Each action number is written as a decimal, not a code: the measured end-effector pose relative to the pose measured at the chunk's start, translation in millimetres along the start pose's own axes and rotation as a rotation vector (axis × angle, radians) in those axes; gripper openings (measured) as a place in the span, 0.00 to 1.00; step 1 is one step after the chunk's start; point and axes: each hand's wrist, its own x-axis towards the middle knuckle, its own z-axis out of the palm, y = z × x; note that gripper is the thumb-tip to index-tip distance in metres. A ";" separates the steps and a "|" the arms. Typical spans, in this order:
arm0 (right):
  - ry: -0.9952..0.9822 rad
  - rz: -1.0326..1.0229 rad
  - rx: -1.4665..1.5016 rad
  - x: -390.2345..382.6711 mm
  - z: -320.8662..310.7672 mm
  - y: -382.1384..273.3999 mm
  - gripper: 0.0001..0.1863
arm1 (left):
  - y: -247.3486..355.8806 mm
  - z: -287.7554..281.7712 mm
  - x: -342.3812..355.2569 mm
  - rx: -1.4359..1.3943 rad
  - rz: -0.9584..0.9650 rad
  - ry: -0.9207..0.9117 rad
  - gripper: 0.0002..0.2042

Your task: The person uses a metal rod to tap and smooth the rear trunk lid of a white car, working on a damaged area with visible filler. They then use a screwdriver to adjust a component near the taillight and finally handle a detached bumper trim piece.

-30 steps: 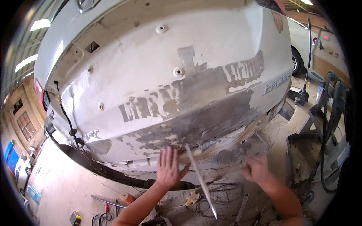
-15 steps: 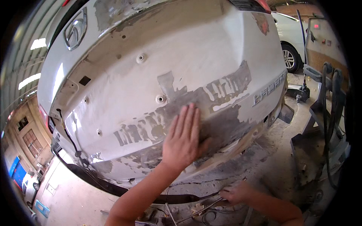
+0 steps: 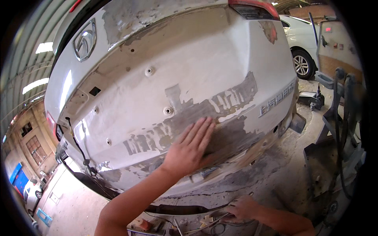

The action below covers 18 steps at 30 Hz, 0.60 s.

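My left hand (image 3: pixel 188 151) lies flat on the tailgate (image 3: pixel 204 51) of a white car, fingers stretched out and slightly blurred. Under and around it spreads a grey patch of sanded filler (image 3: pixel 189 116) with ragged, striped edges. Below, at the lower right, my right hand (image 3: pixel 243 207) is beside the dark gap along the bumper (image 3: pixel 177 209). Its fingers are bent and closed; what they hold, if anything, is hidden. Bare mounting holes and a round emblem (image 3: pixel 84 40) show on the tailgate.
Thin tools and an orange-red block (image 3: pixel 145 224) lie at the bottom, near a loose cable. A black wire (image 3: pixel 76 143) hangs at the tailgate's left. On the right stand a machine with hoses (image 3: pixel 338 118), a floor jack (image 3: pixel 313 99) and another white car (image 3: pixel 301 39).
My left hand has slid a little along the filler patch and stays flat. My right hand has shifted slightly left and down. The whole view has tilted a bit.
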 end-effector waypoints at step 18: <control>0.928 0.471 0.705 1.0 -63.2 27.4 0.19 | -12.6 -16.1 6.6 -0.012 0.037 0.010 0.37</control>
